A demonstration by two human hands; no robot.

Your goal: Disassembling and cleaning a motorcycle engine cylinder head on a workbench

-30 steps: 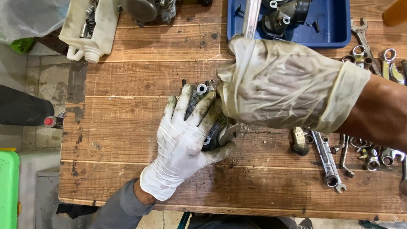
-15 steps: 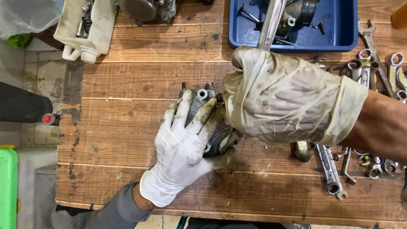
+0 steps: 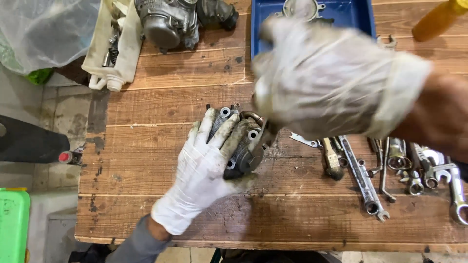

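My left hand, in a soiled white glove, lies flat over a grey metal engine part with bolt holes on the wooden table and holds it down. My right hand, in a dirty glove and blurred by motion, hovers just right of and above the part. Its fingers are curled into a fist. A thin metal tool tip sticks out beneath the fist and meets the part's upper right edge. The fist hides the rest of the tool.
Several wrenches and a small brush lie to the right. At the back are a blue tray of parts, a carburetor, a cut white jug and a yellow handle. A green bin stands off the table's left edge.
My right hand has swung right and up, now blurred, and the tool's long shaft no longer shows above it. My left hand stays pressed on the part.
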